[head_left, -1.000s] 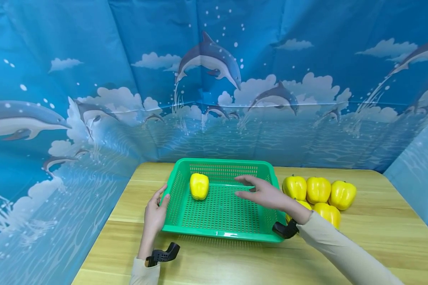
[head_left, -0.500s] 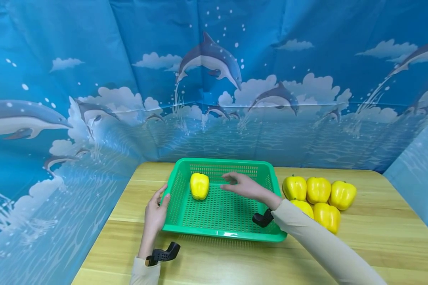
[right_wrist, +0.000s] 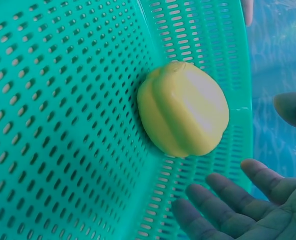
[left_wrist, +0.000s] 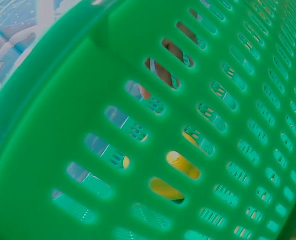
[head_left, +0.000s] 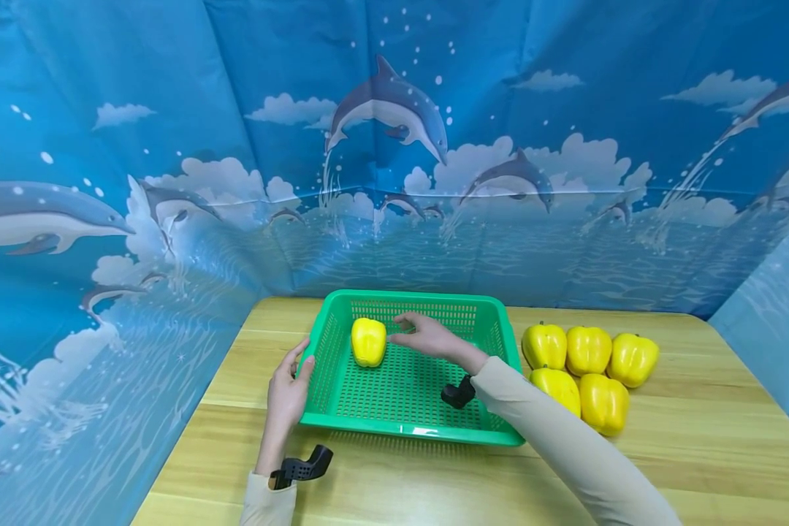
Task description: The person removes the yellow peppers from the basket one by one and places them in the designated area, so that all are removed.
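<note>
A yellow bell pepper [head_left: 369,342] lies at the left end inside a green plastic basket [head_left: 368,426]. My left hand [head_left: 288,391] holds the basket's left rim, thumb by the rim's edge and fingers on the outer side. Over the basket, my right hand [head_left: 427,337] reaches in from the right, fingers extended toward the pepper and nothing in its grasp. In the right wrist view, the thumb and fingers [right_wrist: 258,175] are spread apart, with a gap between them and the pepper [right_wrist: 183,110]. The left wrist view shows the basket's slotted wall [left_wrist: 97,75] close up, the hand itself out of sight.
On the wooden table [head_left: 697,424], right of the basket, several more yellow bell peppers [head_left: 589,351] sit in two rows. A blue dolphin-print curtain [head_left: 394,241] hangs behind the table and down its left side.
My right hand has moved left across the basket, from its right half to close beside the pepper. The left hand, basket and peppers have stayed in place.
</note>
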A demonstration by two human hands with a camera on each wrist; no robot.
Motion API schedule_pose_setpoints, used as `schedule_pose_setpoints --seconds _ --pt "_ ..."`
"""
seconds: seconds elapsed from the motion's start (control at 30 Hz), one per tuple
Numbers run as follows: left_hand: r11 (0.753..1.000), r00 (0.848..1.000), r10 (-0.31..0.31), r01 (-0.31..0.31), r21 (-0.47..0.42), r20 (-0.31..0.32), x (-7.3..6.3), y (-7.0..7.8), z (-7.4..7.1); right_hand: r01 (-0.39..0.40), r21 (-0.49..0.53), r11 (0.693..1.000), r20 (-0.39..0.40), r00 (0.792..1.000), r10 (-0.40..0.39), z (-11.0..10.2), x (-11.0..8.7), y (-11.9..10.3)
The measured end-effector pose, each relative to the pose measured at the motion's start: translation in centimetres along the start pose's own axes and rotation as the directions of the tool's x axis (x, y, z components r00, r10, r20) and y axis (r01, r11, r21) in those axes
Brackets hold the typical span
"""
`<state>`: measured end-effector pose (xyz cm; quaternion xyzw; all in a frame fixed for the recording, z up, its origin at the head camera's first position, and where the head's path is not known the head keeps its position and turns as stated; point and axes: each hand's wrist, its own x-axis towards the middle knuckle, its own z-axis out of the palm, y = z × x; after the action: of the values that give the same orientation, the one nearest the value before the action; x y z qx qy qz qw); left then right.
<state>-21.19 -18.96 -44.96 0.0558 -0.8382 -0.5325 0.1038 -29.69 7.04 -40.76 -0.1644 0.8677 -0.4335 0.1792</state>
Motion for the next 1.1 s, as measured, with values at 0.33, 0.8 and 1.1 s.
schedule_pose_setpoints --seconds 0.33,0.8,1.1 --pt "1.0 1.0 -0.009 0.009 0.002 -0.005 0.0 -0.2 0.0 -0.042 0.01 0.999 0.013 0.999 0.041 1.7 2.1 -0.2" --pt "1.0 1.0 0.006 -0.006 0.01 -0.005 0.2 -0.1 0.1 -0.104 0.074 0.992 -0.044 0.993 0.108 3.9 4.0 0.1" --pt "1.0 1.0 -0.004 0.004 0.017 -0.009 0.2 -0.1 0.0 -0.106 0.013 0.994 -0.057 0.993 0.107 4.9 4.7 0.7"
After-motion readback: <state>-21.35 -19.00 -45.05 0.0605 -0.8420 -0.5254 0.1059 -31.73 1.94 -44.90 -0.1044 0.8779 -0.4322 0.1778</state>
